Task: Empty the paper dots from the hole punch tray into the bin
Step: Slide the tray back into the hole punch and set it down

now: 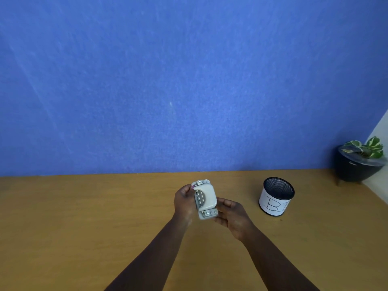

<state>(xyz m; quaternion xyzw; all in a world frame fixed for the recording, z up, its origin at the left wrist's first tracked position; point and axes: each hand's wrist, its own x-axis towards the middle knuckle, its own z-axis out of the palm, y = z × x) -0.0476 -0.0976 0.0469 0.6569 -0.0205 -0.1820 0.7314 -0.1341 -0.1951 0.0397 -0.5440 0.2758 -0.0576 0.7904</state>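
A cream-white hole punch (205, 198) with metal fittings is held above the wooden desk, its long axis pointing away from me and its handle facing up. My left hand (184, 201) grips its left side, thumb near the far end. My right hand (232, 217) cups it from the right and underneath. The tray on the underside is hidden, and no paper dots show. The bin (276, 196), a black mesh cup with a white paper label, stands upright on the desk to the right of my hands, apart from them.
A black pot with a green-and-white plant (360, 163) sits in the far right corner. A blue felt wall (168, 80) backs the wooden desk (84, 217). The desk's right edge runs diagonally past the pot.
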